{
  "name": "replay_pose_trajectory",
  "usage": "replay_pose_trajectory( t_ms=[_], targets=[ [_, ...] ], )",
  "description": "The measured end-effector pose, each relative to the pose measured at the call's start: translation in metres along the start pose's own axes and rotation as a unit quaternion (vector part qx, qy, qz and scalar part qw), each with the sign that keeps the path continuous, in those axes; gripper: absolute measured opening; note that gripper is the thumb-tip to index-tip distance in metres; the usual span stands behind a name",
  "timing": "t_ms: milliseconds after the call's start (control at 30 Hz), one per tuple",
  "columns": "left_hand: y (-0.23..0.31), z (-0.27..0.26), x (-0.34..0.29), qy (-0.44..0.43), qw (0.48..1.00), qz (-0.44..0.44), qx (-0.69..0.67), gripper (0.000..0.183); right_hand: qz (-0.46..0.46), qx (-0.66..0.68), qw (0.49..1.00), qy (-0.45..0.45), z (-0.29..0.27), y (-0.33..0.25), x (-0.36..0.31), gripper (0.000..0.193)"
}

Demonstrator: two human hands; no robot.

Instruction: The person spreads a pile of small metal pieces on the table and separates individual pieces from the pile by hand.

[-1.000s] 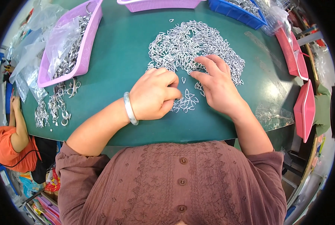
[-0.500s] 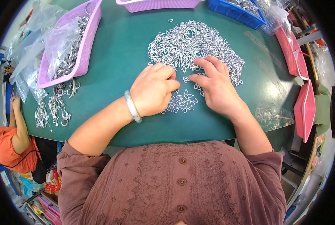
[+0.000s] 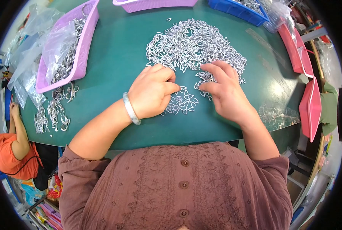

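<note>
A broad heap of small silver pointed-oval metal links [image 3: 192, 44] lies on the green table. Nearer to me is a small cluster of the same links [image 3: 185, 102], between my two hands. My left hand [image 3: 150, 90], a pale bangle [image 3: 130, 108] at its wrist, rests beside the cluster with its fingers curled in; anything inside them is hidden. My right hand [image 3: 226, 90] reaches over the heap's near right edge. Its fingers are apart and the tips touch a few loose links [image 3: 204, 82].
A lilac basket [image 3: 87, 50] of metal parts and plastic bags stands at left, with silver pieces [image 3: 56, 111] beside it. Another lilac basket [image 3: 155, 4] and a blue tray [image 3: 236, 11] are at the back. Pink trays [image 3: 310, 109] line the right. A person in orange [image 3: 15, 155] sits at left.
My right hand has drawn slightly away from my left hand. The single link that lay between them has gone from that spot. The whole view has shifted slightly.
</note>
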State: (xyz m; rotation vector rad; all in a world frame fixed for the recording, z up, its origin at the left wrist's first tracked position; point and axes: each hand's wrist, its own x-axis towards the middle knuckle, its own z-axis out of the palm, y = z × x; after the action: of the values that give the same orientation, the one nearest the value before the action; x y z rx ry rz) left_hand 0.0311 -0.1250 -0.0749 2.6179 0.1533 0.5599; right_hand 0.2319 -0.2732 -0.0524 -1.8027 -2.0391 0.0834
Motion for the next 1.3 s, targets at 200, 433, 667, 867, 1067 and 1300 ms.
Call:
replay_pose_trajectory(
  t_ms=[200, 433, 667, 867, 1067, 1300],
  targets=[
    [0.000, -0.001, -0.002, 0.006, 1.000, 0.013, -0.015, 0.023, -0.015, 0.014, 1.000, -0.022, -0.003, -0.006, -0.010, 0.025],
    [0.001, 0.000, -0.001, 0.005, 0.999, 0.015, -0.029, 0.026, -0.021, 0.004, 0.999, -0.024, -0.004, -0.010, -0.017, 0.026],
    [0.005, 0.000, 0.007, -0.012, 1.000, 0.019, -0.021, 0.034, 0.026, 0.028, 0.999, 0.038, -0.008, -0.002, -0.028, 0.026],
    [0.015, 0.009, 0.021, -0.039, 0.998, 0.029, 0.042, 0.037, 0.016, 0.008, 1.000, 0.018, -0.003, -0.010, -0.039, 0.026],
    [0.007, 0.005, 0.019, -0.061, 0.997, 0.050, 0.013, 0.037, 0.003, 0.017, 1.000, -0.020, -0.007, -0.013, -0.047, 0.032],
    [0.014, 0.014, 0.026, -0.024, 0.999, 0.035, 0.028, 0.037, 0.016, -0.006, 1.000, -0.009, -0.004, -0.009, -0.051, 0.034]
  ],
)
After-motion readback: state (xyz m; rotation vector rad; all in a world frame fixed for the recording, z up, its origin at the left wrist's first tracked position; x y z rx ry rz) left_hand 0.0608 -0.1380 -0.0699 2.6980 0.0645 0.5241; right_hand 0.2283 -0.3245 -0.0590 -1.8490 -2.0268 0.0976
